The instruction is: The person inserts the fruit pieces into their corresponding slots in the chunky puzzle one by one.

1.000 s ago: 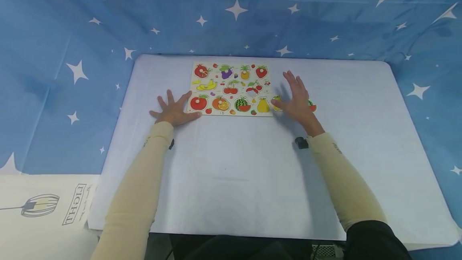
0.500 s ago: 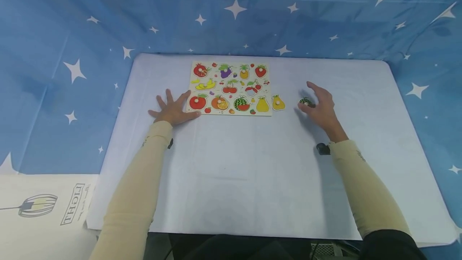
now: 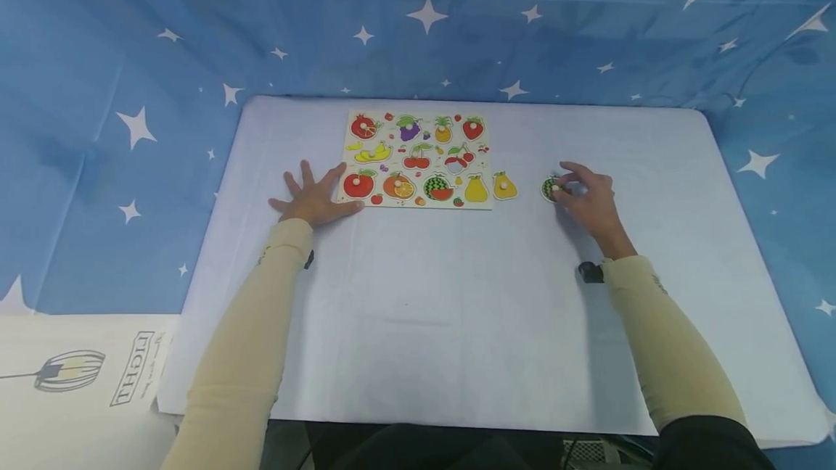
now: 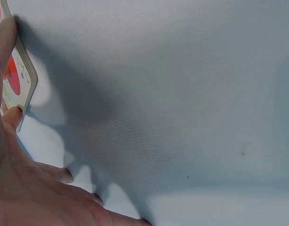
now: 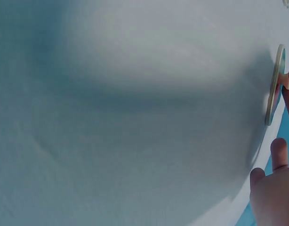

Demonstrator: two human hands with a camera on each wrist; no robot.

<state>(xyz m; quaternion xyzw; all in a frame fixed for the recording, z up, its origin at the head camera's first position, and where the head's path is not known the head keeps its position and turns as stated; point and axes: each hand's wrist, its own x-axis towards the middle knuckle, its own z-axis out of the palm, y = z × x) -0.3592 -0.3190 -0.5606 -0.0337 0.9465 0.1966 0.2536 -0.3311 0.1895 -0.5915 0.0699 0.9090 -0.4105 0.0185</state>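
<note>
My left hand lies with fingers spread at the left edge of a fruit puzzle board; the thumb and one finger touch the board's edge. In the left wrist view a corner of the board shows between those two digits. Right of the board, my right hand pinches a watermelon puzzle piece by its small knob. The right wrist view shows this piece edge-on, tilted, with fingertips at the knob. A pear puzzle piece with a knob lies beside the board's right edge.
The white tabletop extends around the board, with a blue star-patterned cloth behind it. A cream cloth with a printed whisk is at the lower left.
My right hand has moved right from beside the pear piece to the watermelon piece and now pinches its knob. My left hand stays at the board's left edge.
</note>
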